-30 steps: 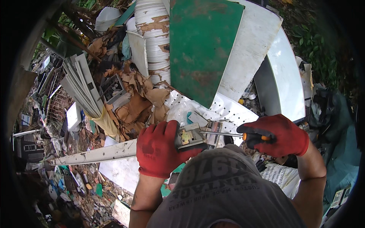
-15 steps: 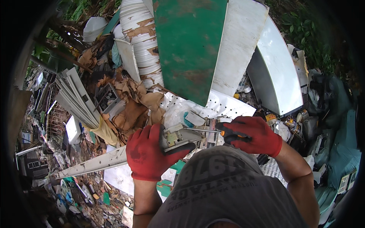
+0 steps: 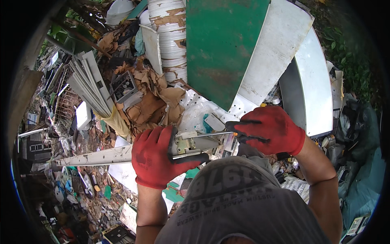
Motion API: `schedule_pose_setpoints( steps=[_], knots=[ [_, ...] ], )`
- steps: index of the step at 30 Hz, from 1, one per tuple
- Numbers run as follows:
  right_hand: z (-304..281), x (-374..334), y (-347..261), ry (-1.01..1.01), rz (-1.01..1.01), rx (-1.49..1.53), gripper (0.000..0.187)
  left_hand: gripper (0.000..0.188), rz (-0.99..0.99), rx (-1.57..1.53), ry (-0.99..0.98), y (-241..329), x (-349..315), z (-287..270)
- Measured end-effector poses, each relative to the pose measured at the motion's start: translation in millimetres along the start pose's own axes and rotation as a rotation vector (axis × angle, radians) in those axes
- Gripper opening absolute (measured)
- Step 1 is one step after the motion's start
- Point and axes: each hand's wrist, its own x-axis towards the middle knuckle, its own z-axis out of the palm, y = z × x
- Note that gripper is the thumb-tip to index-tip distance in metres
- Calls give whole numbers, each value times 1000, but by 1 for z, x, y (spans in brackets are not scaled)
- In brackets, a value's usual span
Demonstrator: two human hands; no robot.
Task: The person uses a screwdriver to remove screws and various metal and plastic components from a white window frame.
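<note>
My left hand, in a red work glove with dark fingertips, is closed around a long pale grey bar. The bar lies almost level and tapers away to the left. Just past my left fingers, its right end shows an open metal fitting. My right hand, gloved the same way, grips a screwdriver with an orange part showing at its handle. The screwdriver's thin shaft points left, with its tip at the fitting. Most of the handle is hidden inside the right glove.
A large green panel and a pale board stand in front. Left of these are a white ribbed roll, torn brown paper and a bundle of grey strips. Mixed scrap litters the ground at left.
My view has shifted, so the surroundings sit further right and higher. My right hand has risen, and the screwdriver now slopes down toward the bar's fitting. The left hand keeps its hold.
</note>
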Motion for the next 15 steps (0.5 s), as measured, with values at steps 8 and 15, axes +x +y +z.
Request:
schedule_pose_setpoints(
  steps=[8,15],
  knots=[
    [-8,76,88,-272,-288,301,59,91,-284,219,66,45,3,-1],
    [-8,97,107,-368,-290,422,58,83,-426,193,256,52,11,23]
  ],
)
